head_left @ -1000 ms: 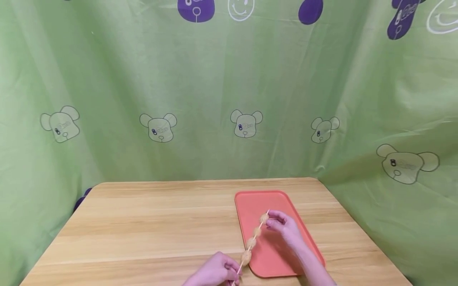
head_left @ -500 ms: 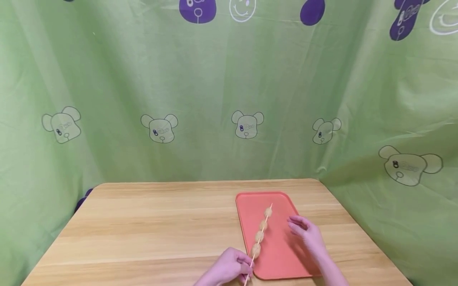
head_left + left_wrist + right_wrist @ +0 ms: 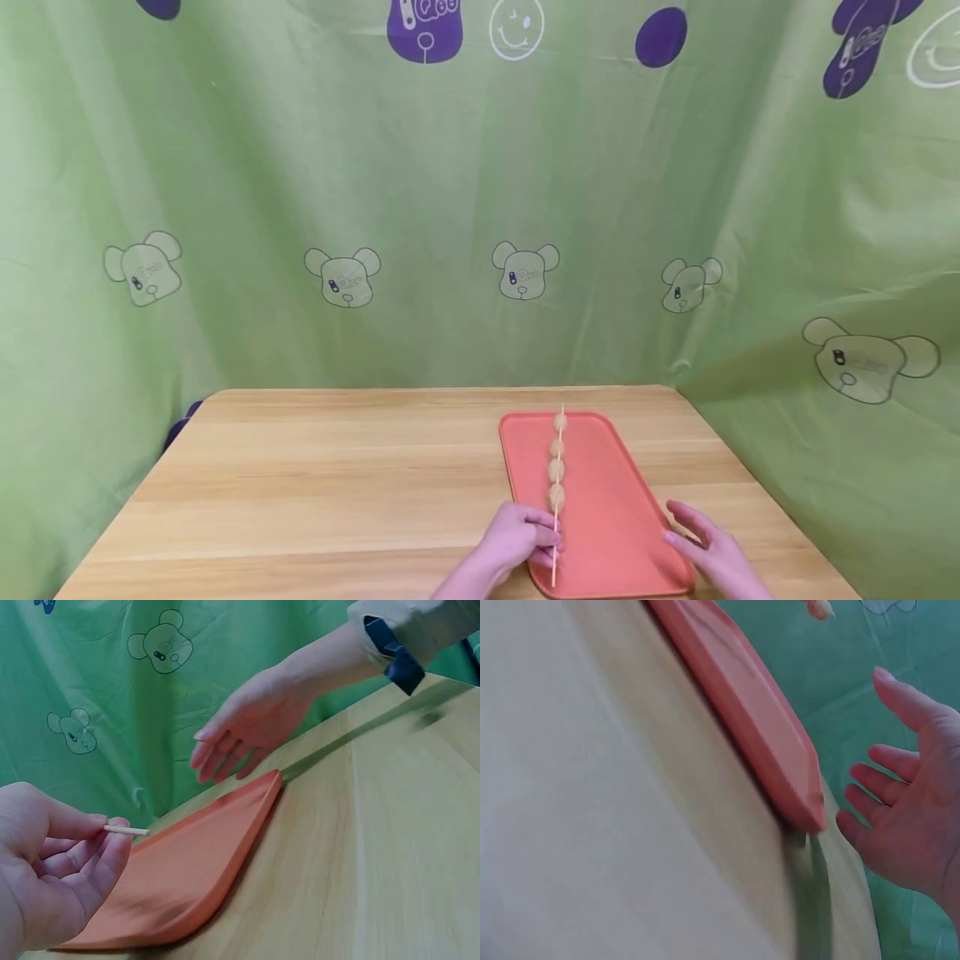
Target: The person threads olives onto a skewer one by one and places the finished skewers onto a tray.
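My left hand (image 3: pixel 519 537) pinches the bare lower end of a wooden skewer (image 3: pixel 557 472) threaded with several tan, rounded balls. In the head view the skewer points away from me over the left half of a red tray (image 3: pixel 611 508). The left wrist view shows the cut end of the stick (image 3: pixel 129 830) between thumb and fingertips, raised above the tray. My right hand (image 3: pixel 712 552) holds nothing; its fingers are spread beside the tray's near right edge. In the right wrist view this hand (image 3: pixel 919 787) hangs apart from the tray (image 3: pixel 769 735).
The tray lies on the right part of a wooden table (image 3: pixel 322 483). Green curtains (image 3: pixel 420 183) printed with bear heads hang behind and at both sides. A dark strap (image 3: pixel 394 656) circles the right sleeve's cuff.
The right hand has let go of the skewer's far end and moved right and nearer. The left hand has carried the skewer right over the tray, turning it to run almost straight away from me.
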Action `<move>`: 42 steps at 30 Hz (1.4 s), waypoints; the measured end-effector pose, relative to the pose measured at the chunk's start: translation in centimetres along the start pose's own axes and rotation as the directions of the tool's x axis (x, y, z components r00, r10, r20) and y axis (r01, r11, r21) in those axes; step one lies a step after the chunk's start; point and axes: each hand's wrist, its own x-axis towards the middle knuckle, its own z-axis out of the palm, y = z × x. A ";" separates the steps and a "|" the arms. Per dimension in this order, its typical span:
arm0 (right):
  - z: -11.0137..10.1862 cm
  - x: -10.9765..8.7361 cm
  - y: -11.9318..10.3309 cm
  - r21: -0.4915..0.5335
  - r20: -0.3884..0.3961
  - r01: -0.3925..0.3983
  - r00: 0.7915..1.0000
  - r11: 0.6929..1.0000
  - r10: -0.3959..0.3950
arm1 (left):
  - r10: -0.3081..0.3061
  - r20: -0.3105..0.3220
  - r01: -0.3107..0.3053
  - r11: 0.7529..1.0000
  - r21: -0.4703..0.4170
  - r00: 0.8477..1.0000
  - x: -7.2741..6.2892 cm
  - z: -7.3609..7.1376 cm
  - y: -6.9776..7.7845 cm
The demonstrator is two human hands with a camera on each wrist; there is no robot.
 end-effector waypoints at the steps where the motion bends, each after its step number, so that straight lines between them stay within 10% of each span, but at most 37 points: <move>1: -0.1 -0.1 0.2 0.007 0.029 -0.010 1.000 1.000 0.009 | -0.006 -0.014 0.006 1.000 -0.007 1.000 0.2 0.3 0.1; 6: -0.2 -0.3 1.5 0.088 0.173 -0.104 0.981 0.991 0.087 | -0.017 -0.084 0.015 1.000 -0.027 0.996 1.0 1.3 0.5; 21: 0.7 0.8 6.1 0.306 0.272 -0.280 0.942 0.910 0.199 | -0.057 -0.224 0.046 0.998 -0.054 0.973 2.7 3.4 -0.9; 42: 1.5 0.5 6.9 0.415 0.171 -0.256 0.965 0.873 0.201 | -0.119 -0.278 0.098 0.991 -0.091 0.953 3.2 4.8 -2.3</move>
